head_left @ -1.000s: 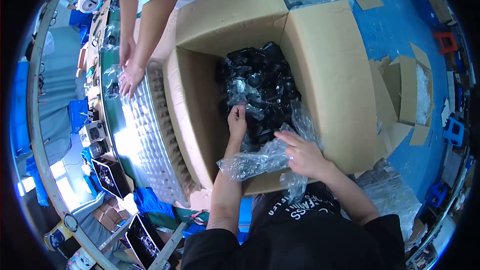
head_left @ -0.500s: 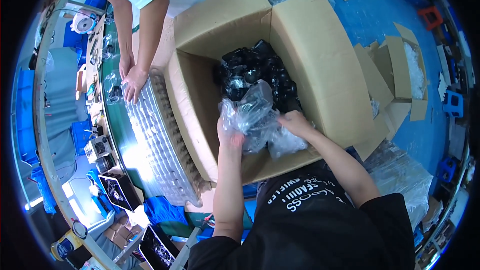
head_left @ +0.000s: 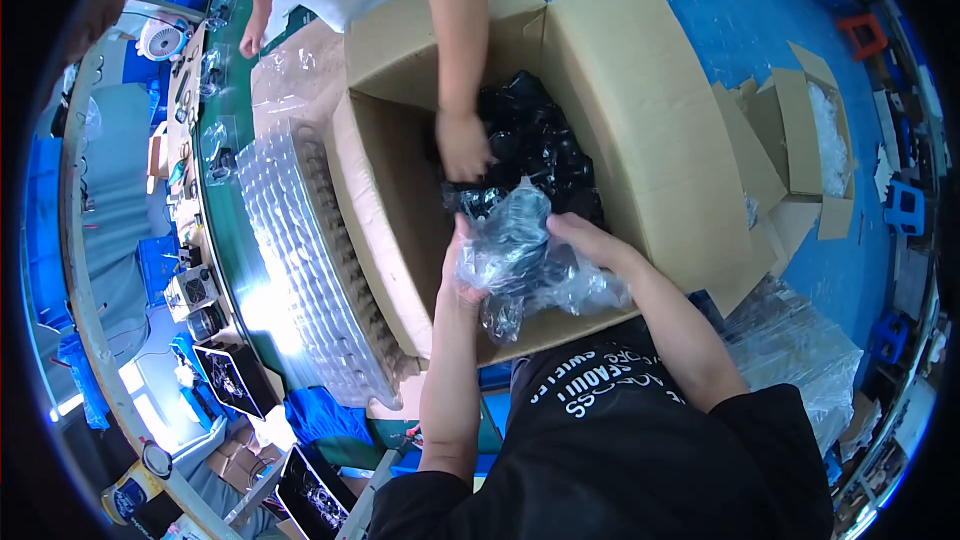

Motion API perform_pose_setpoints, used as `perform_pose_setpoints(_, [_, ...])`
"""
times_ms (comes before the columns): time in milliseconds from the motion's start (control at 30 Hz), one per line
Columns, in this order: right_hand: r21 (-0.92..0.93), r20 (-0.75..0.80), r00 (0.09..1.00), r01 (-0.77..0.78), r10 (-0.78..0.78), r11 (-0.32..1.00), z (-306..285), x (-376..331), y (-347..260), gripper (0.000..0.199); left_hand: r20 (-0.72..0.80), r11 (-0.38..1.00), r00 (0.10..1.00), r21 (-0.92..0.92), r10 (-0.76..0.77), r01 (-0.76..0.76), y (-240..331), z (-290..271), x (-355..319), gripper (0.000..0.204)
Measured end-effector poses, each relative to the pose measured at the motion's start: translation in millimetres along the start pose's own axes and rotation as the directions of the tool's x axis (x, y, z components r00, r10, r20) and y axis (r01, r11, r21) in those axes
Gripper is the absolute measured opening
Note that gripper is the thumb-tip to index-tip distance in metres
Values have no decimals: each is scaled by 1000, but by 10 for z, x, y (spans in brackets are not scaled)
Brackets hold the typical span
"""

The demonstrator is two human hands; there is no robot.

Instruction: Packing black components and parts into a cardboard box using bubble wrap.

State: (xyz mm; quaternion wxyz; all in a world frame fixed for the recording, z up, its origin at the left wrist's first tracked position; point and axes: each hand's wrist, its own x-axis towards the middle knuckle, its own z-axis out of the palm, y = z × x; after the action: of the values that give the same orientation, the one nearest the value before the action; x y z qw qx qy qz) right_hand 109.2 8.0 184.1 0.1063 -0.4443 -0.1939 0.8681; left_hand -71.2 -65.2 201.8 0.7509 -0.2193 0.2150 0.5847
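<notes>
My left hand (head_left: 460,262) and my right hand (head_left: 588,240) grip a bunch of crinkled transparent plastic bags (head_left: 520,240) from either side, over the near end of a large open cardboard box (head_left: 660,130). Something dark shows through the film, but its kind cannot be made out. Deeper in the box lies a heap of black items in shiny plastic wrap (head_left: 540,130). A co-worker's hand (head_left: 465,148), blurred, reaches down onto the heap just beyond my hands.
Left of the box stands a stack of transparent moulded trays (head_left: 310,260) on a green-topped bench (head_left: 240,220). Cardboard boxes (head_left: 800,140) and a plastic-wrapped bundle (head_left: 800,340) lie to the right on the blue floor (head_left: 745,30). Stools stand farther right.
The co-worker's hand has left the tray stack and reached into the box. My hands have drawn the plastic bags slightly nearer to me and bunched them between them.
</notes>
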Motion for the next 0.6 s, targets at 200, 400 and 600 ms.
perform_pose_setpoints(200, [-685, 399, 917, 288, 15, 670, -104, -77, 75, 37, -77, 842, 994, 529, -81, 109, 26, -627, 111, 54])
perform_pose_setpoints(400, [-884, 333, 943, 317, -14, 343, -247, -42, 233, 26, -258, 586, 965, 775, -46, 235, -91, -1061, 388, 54])
perform_pose_setpoints(600, [-953, 158, 967, 203, -200, 225, -238, -95, 340, 17, -476, 587, 766, 794, 433, 162, -164, -1385, 492, 56])
